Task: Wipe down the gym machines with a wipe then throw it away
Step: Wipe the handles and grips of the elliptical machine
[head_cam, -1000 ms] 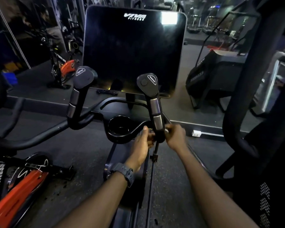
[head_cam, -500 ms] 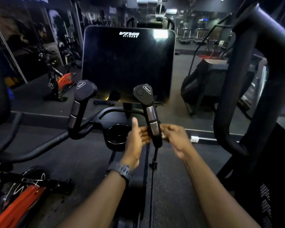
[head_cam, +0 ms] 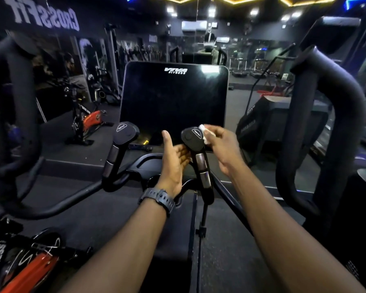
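Note:
I stand at a black cardio machine with a dark console screen [head_cam: 173,102] and two upright grip handles. My right hand [head_cam: 223,146] pinches a small white wipe [head_cam: 206,131] against the top right of the right handle's head [head_cam: 192,137]. My left hand [head_cam: 174,159] is flat, thumb up, its fingers against the left side of that handle's shaft [head_cam: 201,163]. The left handle [head_cam: 123,136] stands untouched. Much of the wipe is hidden by my fingers.
A thick black moving arm [head_cam: 317,127] rises close on the right, another [head_cam: 11,115] on the left. A cup holder [head_cam: 154,180] sits below my left wrist. A red spin bike [head_cam: 25,269] lies at the lower left, another [head_cam: 92,119] stands farther back. A mirror wall is behind.
Both hands rose from the bottom of the right handle's shaft to its head. My left hand went from curled to flat. The view tilted up, showing more of the room.

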{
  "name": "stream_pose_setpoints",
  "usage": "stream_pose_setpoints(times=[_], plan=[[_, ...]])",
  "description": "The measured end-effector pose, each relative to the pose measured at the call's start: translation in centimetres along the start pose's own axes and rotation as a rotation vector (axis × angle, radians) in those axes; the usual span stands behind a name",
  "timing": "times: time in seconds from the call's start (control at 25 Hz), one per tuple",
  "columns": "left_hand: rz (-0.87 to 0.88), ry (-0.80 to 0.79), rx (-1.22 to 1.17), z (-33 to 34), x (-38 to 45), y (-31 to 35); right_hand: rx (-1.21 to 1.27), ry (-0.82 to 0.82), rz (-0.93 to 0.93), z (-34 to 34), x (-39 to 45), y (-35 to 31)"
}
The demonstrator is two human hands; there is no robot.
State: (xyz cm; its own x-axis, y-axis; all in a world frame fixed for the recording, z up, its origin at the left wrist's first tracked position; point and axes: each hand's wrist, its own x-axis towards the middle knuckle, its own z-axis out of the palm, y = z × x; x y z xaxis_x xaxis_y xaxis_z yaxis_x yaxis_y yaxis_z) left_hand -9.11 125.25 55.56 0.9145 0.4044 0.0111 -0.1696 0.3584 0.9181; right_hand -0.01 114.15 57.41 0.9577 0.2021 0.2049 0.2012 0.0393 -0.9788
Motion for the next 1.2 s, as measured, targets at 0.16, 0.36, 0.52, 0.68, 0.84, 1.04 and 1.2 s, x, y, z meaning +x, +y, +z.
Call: stream_pose_setpoints(times=[0.16,0.36,0.52,0.68,0.84,1.04,1.2], plan=[[-0.02,-0.044,-0.146,-0.6,0.8,0.3,-0.001,0.008,0.027,-0.1,-1.1,0.0],[0.028,-0.06,-0.177,-0.9,0.8,0.6,-0.185,0.056,-0.114,-0.1,-1.6,-0.3],[0.055,-0.032,-0.027,-1.0,0.2,2.1,-0.304,0.11,-0.286,1.0,-1.6,-1.9],[0.237,0.027,0.086,-3.1,-0.1,5.3,-0.405,0.026,-0.504,5.2,-1.8,-3.5],[0.461,0.276,0.091,-9.9,0.6,9.8,-0.54,-0.081,-0.7,11.4,-2.3,-3.1],[0.324,0.317,0.409,-15.2,2.2,8.2,-0.688,-0.106,-0.777,18.0,-0.8,-2.6],[0.289,0.229,0.451,-17.5,3.3,6.7,-0.904,-0.107,-0.973,18.6,-1.3,0.2]])
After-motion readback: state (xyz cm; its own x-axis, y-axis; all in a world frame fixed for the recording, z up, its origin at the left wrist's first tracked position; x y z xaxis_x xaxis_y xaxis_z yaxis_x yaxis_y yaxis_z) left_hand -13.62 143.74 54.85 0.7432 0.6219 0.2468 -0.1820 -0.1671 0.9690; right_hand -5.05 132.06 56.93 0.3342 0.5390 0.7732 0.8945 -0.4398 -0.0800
